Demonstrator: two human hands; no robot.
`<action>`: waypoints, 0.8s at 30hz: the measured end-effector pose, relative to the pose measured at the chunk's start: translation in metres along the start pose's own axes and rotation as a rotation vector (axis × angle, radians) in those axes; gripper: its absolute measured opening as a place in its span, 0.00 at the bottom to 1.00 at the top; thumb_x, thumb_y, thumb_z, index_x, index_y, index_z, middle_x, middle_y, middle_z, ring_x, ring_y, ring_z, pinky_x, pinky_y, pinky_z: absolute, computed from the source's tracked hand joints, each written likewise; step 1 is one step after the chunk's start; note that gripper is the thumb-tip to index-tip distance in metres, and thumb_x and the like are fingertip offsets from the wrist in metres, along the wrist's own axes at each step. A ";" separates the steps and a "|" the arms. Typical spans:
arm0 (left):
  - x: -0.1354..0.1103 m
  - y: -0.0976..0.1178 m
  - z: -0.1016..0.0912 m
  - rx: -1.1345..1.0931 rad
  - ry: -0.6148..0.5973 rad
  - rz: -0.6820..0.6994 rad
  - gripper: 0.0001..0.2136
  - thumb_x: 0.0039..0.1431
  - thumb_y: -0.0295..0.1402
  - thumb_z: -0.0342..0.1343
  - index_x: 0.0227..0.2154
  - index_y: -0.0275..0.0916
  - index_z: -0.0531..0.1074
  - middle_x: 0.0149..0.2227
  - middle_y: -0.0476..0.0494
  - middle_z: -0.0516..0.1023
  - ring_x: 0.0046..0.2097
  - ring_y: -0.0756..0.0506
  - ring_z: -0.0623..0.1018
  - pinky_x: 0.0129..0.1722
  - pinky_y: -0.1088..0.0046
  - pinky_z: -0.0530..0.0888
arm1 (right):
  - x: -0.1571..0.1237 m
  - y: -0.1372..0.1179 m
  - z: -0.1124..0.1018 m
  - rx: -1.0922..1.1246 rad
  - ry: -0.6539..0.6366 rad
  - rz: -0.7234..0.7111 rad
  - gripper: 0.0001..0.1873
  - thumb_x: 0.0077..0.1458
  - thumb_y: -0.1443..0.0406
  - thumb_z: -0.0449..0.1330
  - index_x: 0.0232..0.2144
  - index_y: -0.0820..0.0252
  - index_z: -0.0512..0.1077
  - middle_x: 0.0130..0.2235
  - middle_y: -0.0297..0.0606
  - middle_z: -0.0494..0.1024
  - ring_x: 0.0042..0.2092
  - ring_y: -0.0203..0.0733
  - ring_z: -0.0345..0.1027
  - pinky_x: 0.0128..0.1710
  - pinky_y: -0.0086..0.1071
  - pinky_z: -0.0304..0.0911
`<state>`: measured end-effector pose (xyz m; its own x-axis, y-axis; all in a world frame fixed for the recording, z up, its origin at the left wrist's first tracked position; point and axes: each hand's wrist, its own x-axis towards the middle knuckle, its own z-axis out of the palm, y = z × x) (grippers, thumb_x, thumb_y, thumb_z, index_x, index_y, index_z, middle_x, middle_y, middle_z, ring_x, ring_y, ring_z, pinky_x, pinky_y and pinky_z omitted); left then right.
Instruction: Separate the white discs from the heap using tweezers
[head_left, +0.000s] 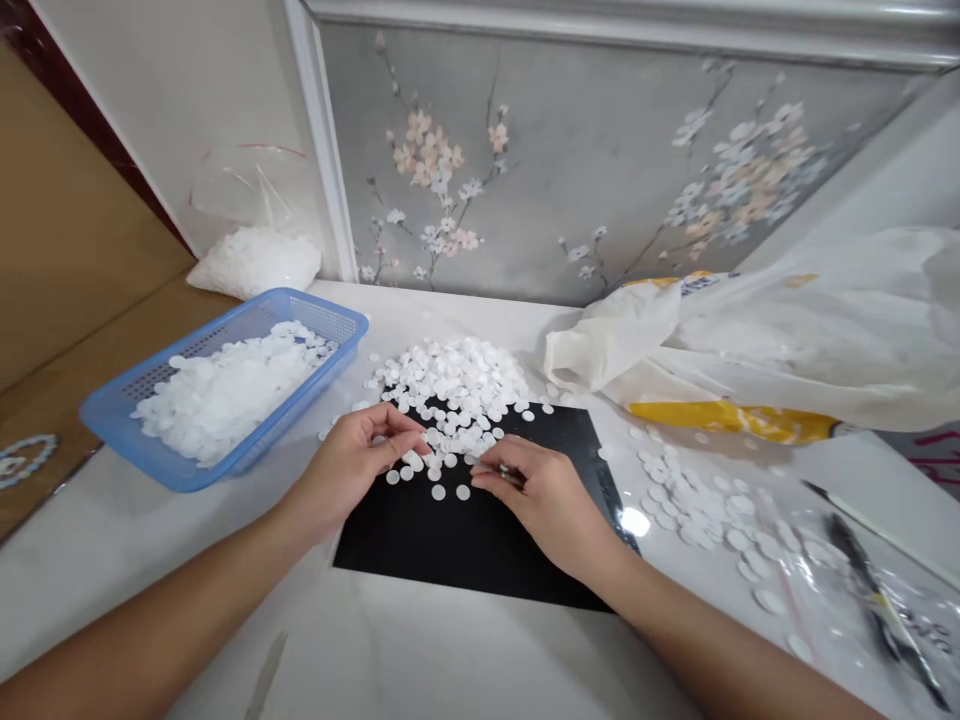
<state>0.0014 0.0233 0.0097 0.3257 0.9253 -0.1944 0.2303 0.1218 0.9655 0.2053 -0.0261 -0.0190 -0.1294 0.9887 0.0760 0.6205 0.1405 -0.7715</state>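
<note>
Disc pile: a loose heap of white discs (457, 370) lies far of both hands, partly on the far edge of the black sheet (457, 540) and partly on the table (375, 650) beyond.
Pile to hands: its near fringe runs between the two sets of fingertips; neither hand looks clearly nearer. The heap spreads widest left to right; single discs, being round, have no long axis.
Left hand: the left hand (360, 455) pinches narrow, thumb and forefinger at the fringe's left; whether a disc is caught there, I cannot tell.
Right hand: the right hand (544, 490) is curled narrow around a slim dark thing (511, 472), too small to identify, at the fringe's right.
Disc material: thin, flat, matte white.
Sheet: smooth, flat, straight-edged.
Basket: left, a blue plastic basket (131, 442) with perforated walls, heaped with more discs.
Far left: a clear bag (259, 262) of white contents.
Far right: a crumpled white-and-yellow plastic bag (757, 350).
Near right: scattered discs (694, 500), then a black pen (870, 570) on clear, glossy film.
Behind: a grey panel (540, 180) painted with blossoms.
</note>
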 end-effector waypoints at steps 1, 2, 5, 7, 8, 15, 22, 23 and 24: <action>0.001 0.000 0.000 -0.063 -0.003 -0.039 0.06 0.53 0.35 0.56 0.28 0.38 0.69 0.32 0.47 0.79 0.25 0.53 0.66 0.25 0.77 0.61 | -0.001 0.001 0.001 -0.040 -0.019 -0.035 0.05 0.56 0.67 0.58 0.30 0.56 0.74 0.32 0.33 0.74 0.31 0.37 0.68 0.32 0.29 0.61; 0.001 -0.001 0.000 -0.114 -0.012 -0.078 0.05 0.53 0.34 0.54 0.27 0.38 0.67 0.32 0.47 0.78 0.24 0.54 0.64 0.23 0.77 0.59 | -0.001 0.002 0.003 -0.079 -0.043 -0.061 0.06 0.56 0.67 0.58 0.32 0.56 0.75 0.33 0.34 0.74 0.31 0.37 0.68 0.32 0.30 0.61; 0.001 -0.003 0.002 -0.144 -0.053 -0.147 0.02 0.50 0.28 0.50 0.25 0.37 0.66 0.26 0.48 0.75 0.24 0.54 0.63 0.22 0.78 0.57 | -0.003 0.004 0.006 -0.159 -0.099 -0.068 0.06 0.56 0.66 0.59 0.33 0.54 0.76 0.33 0.33 0.74 0.28 0.35 0.67 0.30 0.30 0.61; 0.000 -0.004 0.003 -0.056 -0.104 -0.149 0.04 0.49 0.28 0.49 0.24 0.37 0.68 0.22 0.51 0.71 0.24 0.53 0.64 0.23 0.78 0.59 | -0.003 0.002 0.006 -0.128 -0.089 -0.042 0.03 0.54 0.66 0.60 0.30 0.55 0.75 0.33 0.32 0.74 0.28 0.35 0.67 0.29 0.30 0.61; -0.001 -0.004 0.004 0.007 -0.135 -0.134 0.04 0.51 0.29 0.50 0.25 0.37 0.69 0.21 0.52 0.69 0.24 0.53 0.65 0.24 0.77 0.60 | -0.003 0.001 0.007 -0.075 -0.074 -0.020 0.02 0.53 0.66 0.61 0.29 0.56 0.74 0.32 0.32 0.75 0.28 0.35 0.67 0.30 0.29 0.61; -0.010 -0.007 0.015 0.094 -0.298 -0.021 0.08 0.54 0.38 0.56 0.29 0.39 0.68 0.28 0.48 0.76 0.31 0.50 0.71 0.30 0.74 0.65 | -0.004 -0.015 0.007 0.324 -0.078 0.099 0.07 0.54 0.63 0.58 0.28 0.58 0.74 0.27 0.32 0.77 0.29 0.37 0.68 0.29 0.28 0.61; -0.004 0.005 0.002 -0.259 -0.146 -0.161 0.03 0.50 0.30 0.49 0.24 0.39 0.61 0.24 0.49 0.73 0.22 0.54 0.59 0.20 0.77 0.52 | 0.011 0.015 -0.015 0.023 0.183 0.069 0.12 0.60 0.64 0.50 0.37 0.58 0.73 0.34 0.37 0.76 0.33 0.41 0.69 0.34 0.32 0.62; -0.004 0.006 0.000 -0.262 -0.146 -0.166 0.02 0.48 0.28 0.47 0.24 0.39 0.61 0.23 0.49 0.72 0.21 0.53 0.58 0.20 0.76 0.52 | 0.012 0.019 -0.017 -0.034 0.163 0.046 0.12 0.60 0.65 0.49 0.37 0.58 0.73 0.35 0.38 0.75 0.34 0.42 0.69 0.35 0.33 0.62; -0.004 0.007 -0.002 -0.223 -0.152 -0.163 0.01 0.47 0.28 0.46 0.23 0.39 0.61 0.21 0.51 0.69 0.21 0.53 0.57 0.20 0.76 0.51 | 0.012 0.021 -0.019 -0.076 0.137 0.027 0.12 0.60 0.66 0.48 0.36 0.57 0.73 0.36 0.38 0.74 0.35 0.42 0.68 0.36 0.33 0.62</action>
<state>0.0001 0.0211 0.0174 0.4387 0.8248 -0.3568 0.0888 0.3553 0.9305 0.2317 -0.0103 -0.0221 -0.0078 0.9893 0.1454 0.6799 0.1119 -0.7248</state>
